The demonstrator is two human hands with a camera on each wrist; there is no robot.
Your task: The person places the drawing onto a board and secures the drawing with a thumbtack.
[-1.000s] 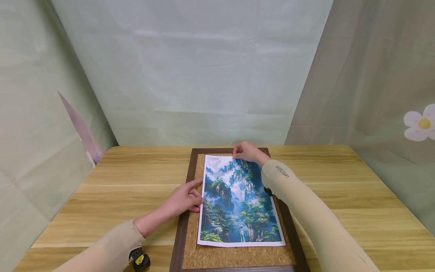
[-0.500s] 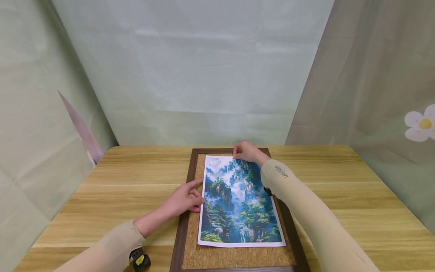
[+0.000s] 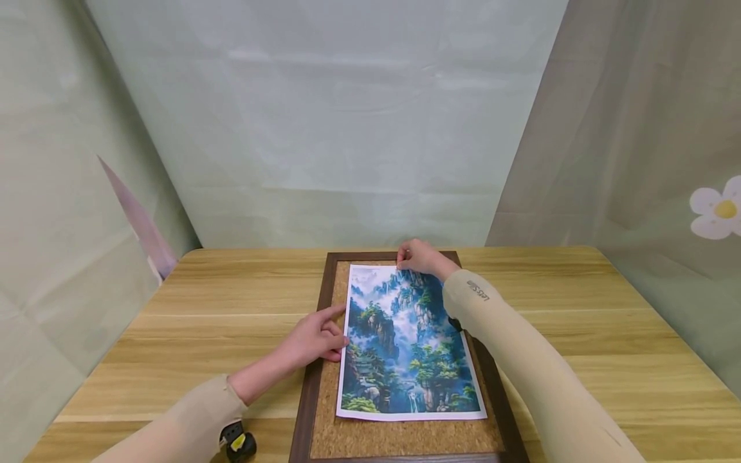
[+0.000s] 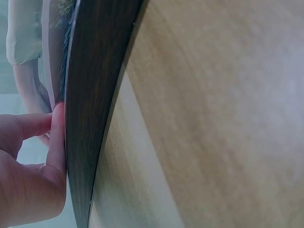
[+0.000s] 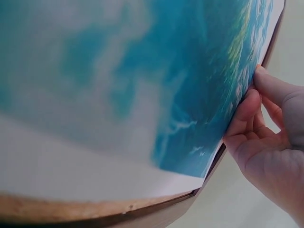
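Note:
A mountain landscape print (image 3: 408,341) lies on a cork board (image 3: 399,438) with a dark wooden frame (image 3: 303,411). My left hand (image 3: 315,337) rests on the frame's left side, its index finger straight and touching the print's left edge while the other fingers are tucked under. In the left wrist view the fingers (image 4: 57,142) lie along the frame (image 4: 90,95). My right hand (image 3: 418,257) is at the print's top edge near the right corner, fingers curled. In the right wrist view the fingertips (image 5: 259,76) pinch the print (image 5: 142,85), which bows slightly above the cork (image 5: 71,209).
The board sits mid-table on a light wooden table (image 3: 579,321). Pale green cloth (image 3: 324,128) hangs behind and on both sides, with a white flower (image 3: 714,209) on the right. A small black and yellow object (image 3: 238,444) lies near my left sleeve at the front edge.

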